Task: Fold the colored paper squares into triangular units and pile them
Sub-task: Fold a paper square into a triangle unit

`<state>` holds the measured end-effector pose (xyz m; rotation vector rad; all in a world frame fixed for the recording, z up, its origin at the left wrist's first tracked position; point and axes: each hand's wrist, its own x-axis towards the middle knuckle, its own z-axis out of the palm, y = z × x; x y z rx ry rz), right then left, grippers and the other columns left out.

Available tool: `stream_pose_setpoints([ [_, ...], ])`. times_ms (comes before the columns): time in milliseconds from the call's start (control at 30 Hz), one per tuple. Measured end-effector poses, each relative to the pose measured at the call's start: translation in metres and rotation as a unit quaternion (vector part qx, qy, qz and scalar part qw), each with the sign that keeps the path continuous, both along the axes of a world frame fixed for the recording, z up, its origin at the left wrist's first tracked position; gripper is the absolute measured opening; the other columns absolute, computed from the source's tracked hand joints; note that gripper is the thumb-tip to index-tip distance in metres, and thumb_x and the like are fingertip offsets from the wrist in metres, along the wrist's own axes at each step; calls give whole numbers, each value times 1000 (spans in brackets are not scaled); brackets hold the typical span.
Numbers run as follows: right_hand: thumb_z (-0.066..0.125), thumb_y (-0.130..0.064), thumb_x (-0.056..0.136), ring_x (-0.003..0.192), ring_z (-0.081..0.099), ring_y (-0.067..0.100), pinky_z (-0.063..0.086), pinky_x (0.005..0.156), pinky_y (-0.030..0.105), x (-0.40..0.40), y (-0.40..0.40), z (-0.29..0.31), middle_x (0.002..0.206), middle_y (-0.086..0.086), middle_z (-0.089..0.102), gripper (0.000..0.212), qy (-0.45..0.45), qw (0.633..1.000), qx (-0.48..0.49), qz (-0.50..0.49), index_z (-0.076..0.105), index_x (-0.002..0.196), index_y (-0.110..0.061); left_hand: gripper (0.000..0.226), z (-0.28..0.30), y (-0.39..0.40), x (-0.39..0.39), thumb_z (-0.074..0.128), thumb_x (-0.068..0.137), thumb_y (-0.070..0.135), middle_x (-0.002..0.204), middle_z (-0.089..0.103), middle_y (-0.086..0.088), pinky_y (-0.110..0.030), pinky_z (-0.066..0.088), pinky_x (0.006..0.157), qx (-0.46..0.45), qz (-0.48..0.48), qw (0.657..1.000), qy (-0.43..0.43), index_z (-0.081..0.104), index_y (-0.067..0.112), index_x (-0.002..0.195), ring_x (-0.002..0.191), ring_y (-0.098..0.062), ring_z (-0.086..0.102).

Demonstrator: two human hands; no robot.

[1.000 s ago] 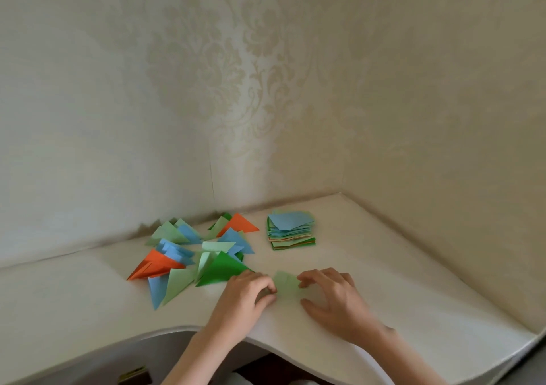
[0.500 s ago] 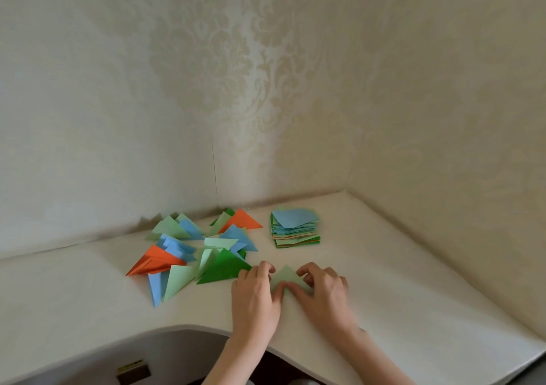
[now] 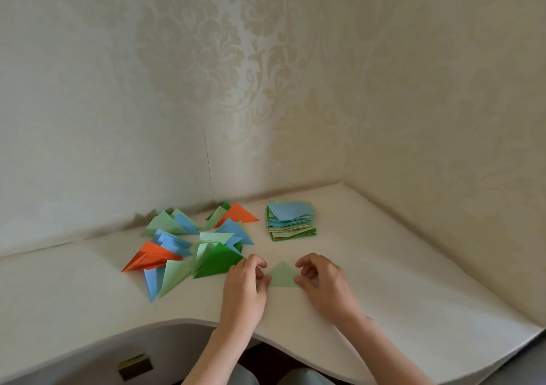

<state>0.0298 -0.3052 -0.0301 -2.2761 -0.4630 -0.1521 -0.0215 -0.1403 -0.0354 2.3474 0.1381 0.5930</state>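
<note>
A pale green paper triangle point(image 3: 282, 275) lies flat on the white desk point(image 3: 384, 266), apex pointing away from me. My left hand point(image 3: 245, 287) has its fingers curled and pinches the triangle's left corner. My right hand point(image 3: 322, 281) curls at the right corner, its thumb pressing the paper's edge. Left of the hands lies a loose pile of folded triangles point(image 3: 192, 245) in orange, blue, pale green and dark green. A stack of unfolded colored squares point(image 3: 291, 220), blue on top, sits behind the hands near the wall.
The desk fits into a corner of patterned wallpapered walls point(image 3: 266, 89). Its front edge point(image 3: 177, 322) curves inward toward me between my arms. Bare desk surface stretches to the right of the stack.
The hands have drawn apart to the two lower corners, so the folded pale green triangle now shows fully between them. Earlier they covered most of the paper.
</note>
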Motion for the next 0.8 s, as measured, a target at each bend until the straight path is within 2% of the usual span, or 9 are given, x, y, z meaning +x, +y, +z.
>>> stream_pose_setpoints([
  [67, 73, -7, 78, 78, 57, 12, 43, 72, 12, -1, -4, 0, 83, -3, 61, 20, -2, 1000, 18, 5, 66, 95, -14, 17, 1, 1, 0, 67, 82, 2, 80, 56, 4, -32, 47, 73, -12, -3, 1000, 4, 59, 13, 92, 79, -16, 52],
  [133, 71, -4, 79, 79, 57, 12, 42, 72, 10, -3, -6, -1, 84, -1, 61, 19, -7, 1000, 24, 5, 66, 94, -12, 18, 2, 3, -1, 66, 81, -2, 80, 57, 3, -28, 47, 72, -15, -1, 1000, 7, 60, 12, 90, 78, -15, 53],
  [233, 69, -1, 79, 81, 57, 13, 47, 77, 21, -5, -4, -2, 85, -2, 60, 18, -20, 999, 24, 8, 67, 94, -11, 19, 5, 6, -2, 62, 82, -6, 82, 58, 4, -12, 42, 68, -15, 12, 1000, 5, 62, 11, 90, 75, -8, 54],
  [300, 69, -1, 79, 81, 57, 13, 48, 78, 26, -6, -3, -2, 85, -3, 59, 19, -29, 999, 24, 5, 67, 94, -12, 21, 6, 4, -4, 58, 84, -6, 86, 59, 4, -14, 42, 70, 14, 20, 1000, 8, 62, 12, 92, 80, -10, 55],
  [367, 69, -2, 79, 80, 57, 12, 48, 79, 28, -7, -2, -3, 85, -5, 59, 18, -34, 999, 23, 1, 67, 94, -12, 17, 7, -4, -4, 54, 90, 2, 93, 59, 2, -22, 43, 75, 69, 30, 997, 9, 62, 14, 100, 88, -14, 53],
  [433, 68, -3, 79, 80, 57, 11, 49, 80, 29, -7, -2, -3, 86, -5, 60, 18, -35, 999, 25, -3, 67, 94, -13, 13, 10, -15, -2, 52, 95, 21, 99, 56, 2, -22, 41, 76, 108, 40, 993, 12, 58, 17, 106, 91, -15, 49],
  [533, 68, -3, 79, 81, 58, 11, 48, 81, 31, -7, -2, -4, 86, -6, 60, 18, -38, 999, 30, -4, 68, 94, -13, 26, 10, -25, 1, 53, 93, 41, 107, 51, 4, -23, 39, 83, 141, 58, 987, 54, 51, 25, 113, 97, -15, 45],
  [667, 67, -4, 81, 83, 57, 9, 48, 83, 29, -6, -2, -6, 88, -7, 60, 18, -39, 999, 32, -2, 67, 95, -14, 32, 9, -21, 6, 67, 86, 31, 105, 52, 2, -25, 42, 83, 62, 52, 994, 75, 54, 21, 113, 99, -15, 51],
  [800, 68, -4, 80, 83, 57, 10, 47, 81, 25, -3, -3, -8, 88, -7, 60, 18, -34, 999, 37, -2, 67, 95, -14, 21, 8, -19, 5, 66, 87, 18, 101, 59, 7, -19, 40, 78, 30, 24, 998, 51, 57, 21, 106, 97, -11, 55],
])
